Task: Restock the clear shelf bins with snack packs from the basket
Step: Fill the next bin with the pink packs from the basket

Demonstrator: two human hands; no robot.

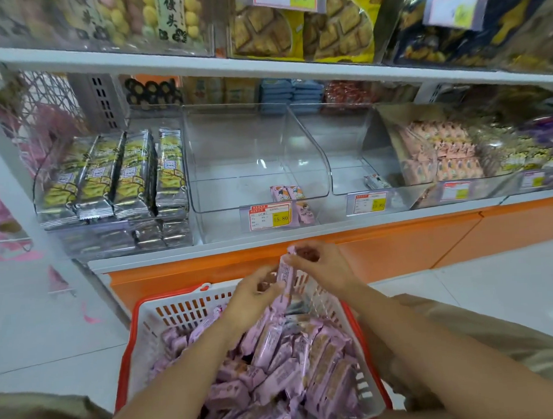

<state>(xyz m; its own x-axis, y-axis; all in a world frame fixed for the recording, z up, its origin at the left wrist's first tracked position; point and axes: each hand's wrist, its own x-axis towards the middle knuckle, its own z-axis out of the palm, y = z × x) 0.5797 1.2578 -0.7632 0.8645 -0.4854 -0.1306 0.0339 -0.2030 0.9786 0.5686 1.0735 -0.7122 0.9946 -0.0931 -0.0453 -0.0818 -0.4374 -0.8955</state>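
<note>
A red-rimmed white basket (165, 314) sits on the floor below the shelf, heaped with pink snack packs (277, 366). Both hands hold packs above the basket's far rim. My left hand (257, 293) grips the lower end of a small bunch of pink packs (285, 274), and my right hand (319, 264) pinches the upper end. Straight above stands a clear shelf bin (234, 166) that is nearly bare, with two or three pink packs (289, 194) at its front right corner. A second clear bin (346, 154) to the right holds one small pack (376, 182).
A bin of yellow-and-silver packs (113, 179) is on the left, a bin of peach packs (442, 152) on the right. Price tags (270, 216) hang on the bin fronts. An orange base panel (398, 244) runs under the shelf. White tiled floor (497, 294) lies to the right.
</note>
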